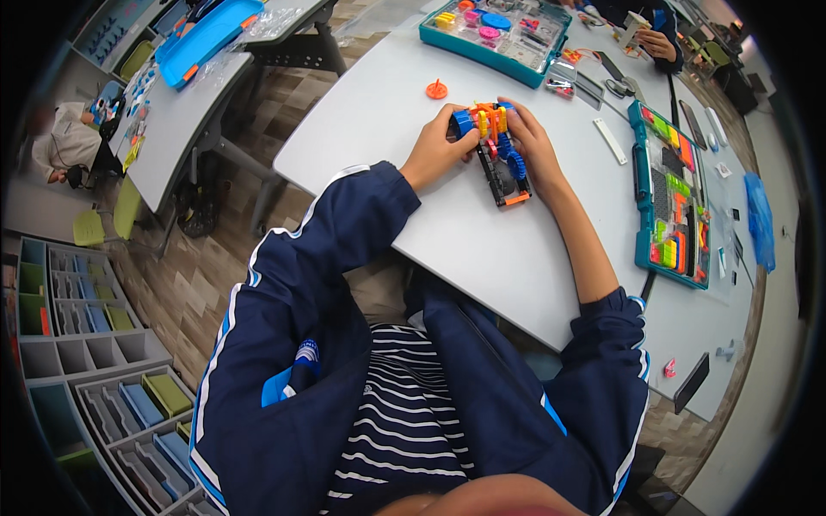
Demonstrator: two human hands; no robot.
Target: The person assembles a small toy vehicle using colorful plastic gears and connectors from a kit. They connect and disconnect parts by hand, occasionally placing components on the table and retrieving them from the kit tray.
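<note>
Between my two hands is a model built from plastic construction pieces (493, 163), with a black frame, yellow and orange parts on top, blue gears along its right side and an orange bar at the near end. My left hand (437, 148) grips its left side near a blue wheel. Around the right side curl the fingers of my right hand (535, 148), by another blue part. Some of the model's far end is hidden by my fingers. An orange disc with a short peg (437, 89) lies on the white table (361, 125), beyond my left hand.
A teal case of colourful parts (492, 53) lies at the far side. Another teal case (641, 185) of sorted pieces sits right. A white strip (610, 141) lies between. Across the table a co-worker's hand (657, 43) holds a beige piece. Storage trays (142, 404) stand lower left.
</note>
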